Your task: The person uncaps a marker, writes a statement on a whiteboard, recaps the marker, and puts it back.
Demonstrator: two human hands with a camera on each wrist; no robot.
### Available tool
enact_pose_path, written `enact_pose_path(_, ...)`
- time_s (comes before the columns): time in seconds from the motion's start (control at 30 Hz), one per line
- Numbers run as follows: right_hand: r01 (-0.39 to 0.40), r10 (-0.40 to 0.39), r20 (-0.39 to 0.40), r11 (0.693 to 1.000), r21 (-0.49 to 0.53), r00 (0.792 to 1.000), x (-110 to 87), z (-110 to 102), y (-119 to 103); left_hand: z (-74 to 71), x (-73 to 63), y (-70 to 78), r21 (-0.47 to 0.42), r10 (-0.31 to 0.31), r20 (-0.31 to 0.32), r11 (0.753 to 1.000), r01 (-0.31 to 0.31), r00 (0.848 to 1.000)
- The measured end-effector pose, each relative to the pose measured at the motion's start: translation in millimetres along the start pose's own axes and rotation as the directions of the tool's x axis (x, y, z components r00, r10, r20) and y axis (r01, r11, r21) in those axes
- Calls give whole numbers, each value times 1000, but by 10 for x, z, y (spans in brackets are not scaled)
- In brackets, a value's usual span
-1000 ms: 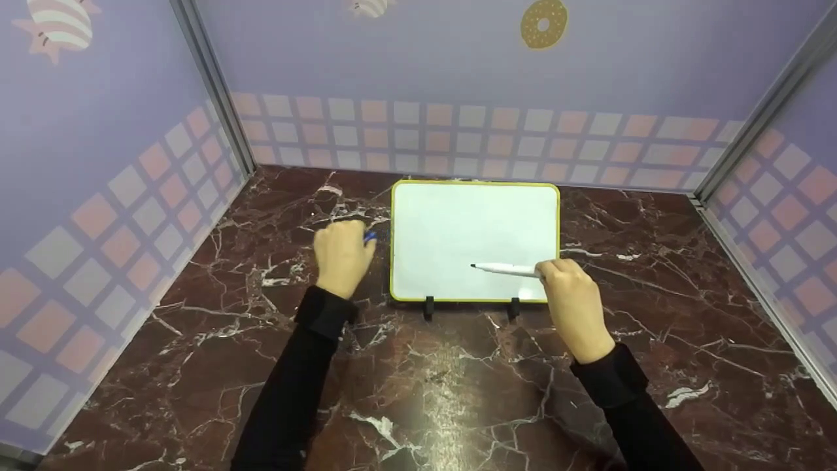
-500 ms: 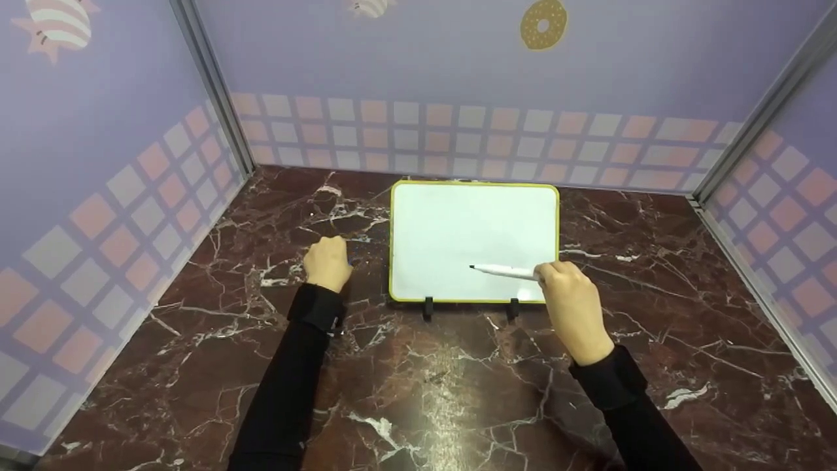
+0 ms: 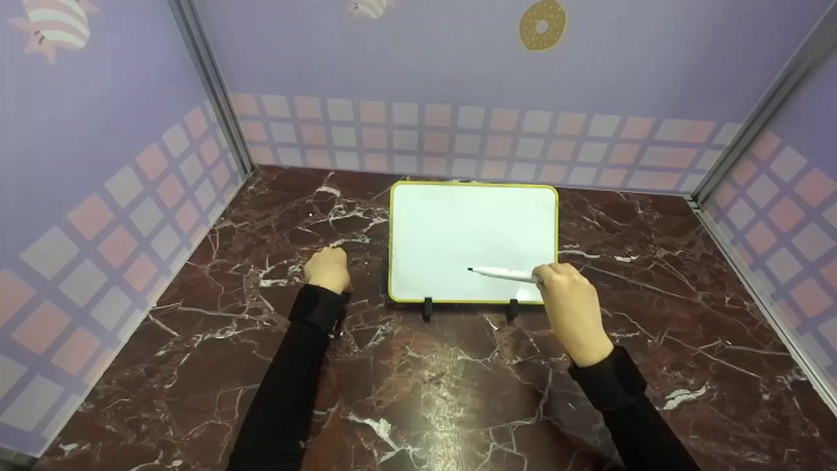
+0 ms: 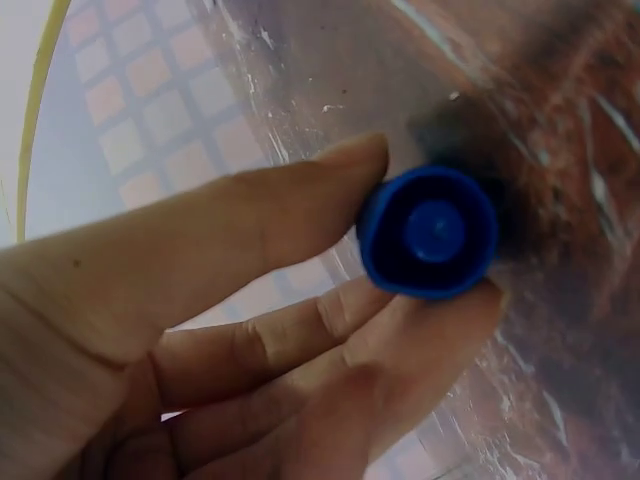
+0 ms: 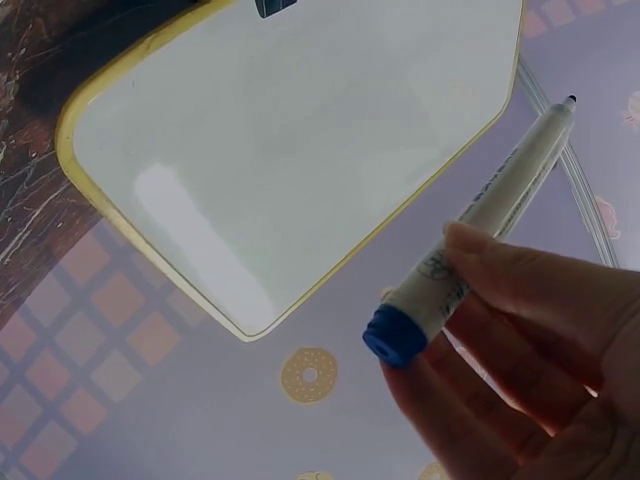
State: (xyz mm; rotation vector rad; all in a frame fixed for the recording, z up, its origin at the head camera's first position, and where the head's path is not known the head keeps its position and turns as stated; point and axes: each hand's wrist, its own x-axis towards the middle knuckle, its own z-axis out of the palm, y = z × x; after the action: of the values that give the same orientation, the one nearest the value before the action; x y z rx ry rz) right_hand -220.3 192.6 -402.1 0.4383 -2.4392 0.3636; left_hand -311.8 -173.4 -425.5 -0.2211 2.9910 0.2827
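Note:
My right hand (image 3: pixel 572 311) holds a white marker (image 3: pixel 503 273) by its rear, its dark bare tip pointing left in front of the whiteboard (image 3: pixel 458 229). From the right wrist view, the marker (image 5: pixel 490 210) has a blue end plug and sits between thumb and fingers. Left of the board, low over the tabletop, is my left hand (image 3: pixel 328 269). Between its thumb and fingertips it pinches a blue marker cap (image 4: pixel 430 232), whose hollow end faces the wrist camera. The hand hides this cap in the head view. Whether the cap touches the table, I cannot tell.
The yellow-edged board leans back on a stand with black feet (image 3: pixel 427 309). It rests on a dark red marbled tabletop (image 3: pixel 444 392). Purple panels with a checked band (image 3: pixel 487 137) rise at the back and both sides.
My left hand, with the blue cap, has moved down and slightly left, away from the board, then nearly stopped. The right hand and marker have stayed almost still.

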Motion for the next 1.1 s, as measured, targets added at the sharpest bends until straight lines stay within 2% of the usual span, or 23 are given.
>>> enact_pose_path(0.23, -1, 1, -1, 1000, -4, 1000, -3, 19, -1, 28, 2, -16, -13, 13, -30, 1000, -13, 999)
enact_pose_path(0.4, -3, 3, -11, 1000, 5, 1000, -4, 23, -1, -10, -13, -35, -20, 20, -68, 1000, -21, 997)
enact_pose_path(0.5, 2, -2, -11, 1000, 13, 1000, -5, 27, 3, -90, -65, -15, -25, 22, -157, 999, -26, 987)
enact_pose_path(0.57, 8, -8, -12, 1000, 14, 1000, -4, 31, 7, -171, -132, 28, -26, 42, -265, 998, -50, 963)
enact_pose_path(0.63, 14, -14, -17, 1000, 11, 1000, -2, 37, 9, -251, -208, 94, -37, 90, -394, 993, -114, 915)
enact_pose_path(0.7, 21, -21, -23, 1000, 7, 1000, 0, 44, 6, -321, -297, 188, -31, 171, -507, 976, -216, 845)
enact_pose_path(0.77, 31, -31, -28, 1000, 4, 999, 1, 56, 0, -371, -393, 308, -21, 277, -573, 936, -351, 771)
enact_pose_path(0.83, 42, -41, -33, 999, 3, 999, -2, 69, -13, -389, -484, 445, -25, 386, -592, 869, -495, 708)
enact_pose_path(0.93, 57, -57, -44, 998, -3, 997, -8, 97, -39, -346, -600, 656, -40, 539, -561, 740, -672, 628)
enact_pose_path(1.03, 77, -78, -64, 997, -14, 995, -14, 126, -74, -225, -678, 833, -43, 659, -511, 622, -782, 552)
enact_pose_path(1.1, 106, -107, -76, 994, -22, 991, -19, 148, -103, -123, -712, 921, -38, 714, -483, 561, -827, 507)
